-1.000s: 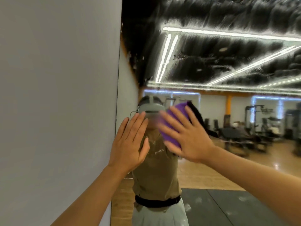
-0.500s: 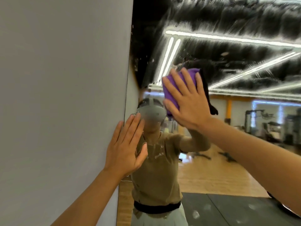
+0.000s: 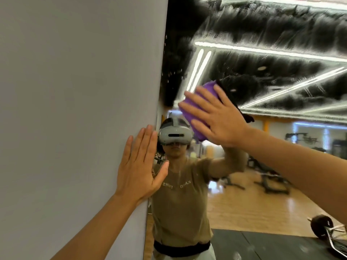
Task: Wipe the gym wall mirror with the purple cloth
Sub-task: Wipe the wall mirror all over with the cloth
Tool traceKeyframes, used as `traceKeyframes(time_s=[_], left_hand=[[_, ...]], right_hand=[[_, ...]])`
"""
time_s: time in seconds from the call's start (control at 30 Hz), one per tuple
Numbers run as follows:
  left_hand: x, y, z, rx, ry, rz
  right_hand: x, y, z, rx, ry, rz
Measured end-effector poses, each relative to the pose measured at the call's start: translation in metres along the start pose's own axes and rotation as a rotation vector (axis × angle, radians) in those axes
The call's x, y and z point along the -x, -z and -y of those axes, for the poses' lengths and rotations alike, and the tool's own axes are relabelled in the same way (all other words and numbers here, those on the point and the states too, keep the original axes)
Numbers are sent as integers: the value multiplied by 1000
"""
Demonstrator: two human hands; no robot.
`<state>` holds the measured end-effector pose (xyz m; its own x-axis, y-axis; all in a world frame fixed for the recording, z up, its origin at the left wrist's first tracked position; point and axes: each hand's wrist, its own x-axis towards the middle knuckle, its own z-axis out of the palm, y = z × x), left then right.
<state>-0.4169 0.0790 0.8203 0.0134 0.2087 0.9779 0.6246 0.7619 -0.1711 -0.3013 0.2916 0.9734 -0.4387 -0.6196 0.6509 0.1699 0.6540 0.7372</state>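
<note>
The wall mirror [image 3: 262, 81] fills the right part of the view, its upper area streaked with wet smears. My right hand [image 3: 219, 117] presses the purple cloth [image 3: 191, 113] flat against the glass with straight, spread fingers, at about head height near the mirror's left edge. Most of the cloth is hidden under the hand. My left hand [image 3: 139, 166] rests flat with straight fingers on the grey wall [image 3: 75, 109], right at the mirror's left edge. The mirror reflects a person wearing a headset and a tan shirt.
The grey wall takes up the whole left half of the view. In the reflection are a wooden gym floor, black mats, weight benches [image 3: 272, 182] and a barbell [image 3: 321, 228] at the lower right.
My right hand slid the cloth up the glass from chest height to head height, then drifted slightly right. My left hand stayed flat at the mirror's edge.
</note>
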Motion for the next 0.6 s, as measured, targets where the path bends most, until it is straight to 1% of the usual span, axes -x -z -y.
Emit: traceKeyframes(time_s=[0.07, 0.1, 0.13, 0.17, 0.2, 0.3, 0.37, 0.43, 0.47, 0.5, 0.53, 0.6], left_hand=[[1, -2, 0, 24, 11, -13], [2, -3, 0, 38, 10, -21], [2, -4, 0, 51, 8, -26], [3, -4, 1, 62, 5, -29], [3, -4, 1, 69, 1, -29], [3, -5, 3, 84, -11, -27], [4, -5, 5, 97, -10, -32], [4, -5, 5, 112, -8, -36], [4, -5, 5, 117, -8, -38], [4, -4, 4, 119, -7, -41], [4, -4, 4, 119, -5, -44], [3, -3, 3, 116, 4, -39]], right_hand=[[-20, 3, 7, -3, -197, -43], [-24, 2, 16, -9, -258, -65], [-23, 0, 27, -16, -280, -71], [-17, -3, 39, -17, -253, -65], [-5, -6, 52, -10, -178, -51], [37, -11, 82, 21, 133, 34], [46, -11, 81, 37, 268, 76], [36, -10, 66, 20, 362, 111], [25, -8, 57, 10, 383, 116], [11, -5, 47, 6, 365, 106], [-5, -3, 38, 5, 303, 76], [-38, 5, 24, -12, 104, 10]])
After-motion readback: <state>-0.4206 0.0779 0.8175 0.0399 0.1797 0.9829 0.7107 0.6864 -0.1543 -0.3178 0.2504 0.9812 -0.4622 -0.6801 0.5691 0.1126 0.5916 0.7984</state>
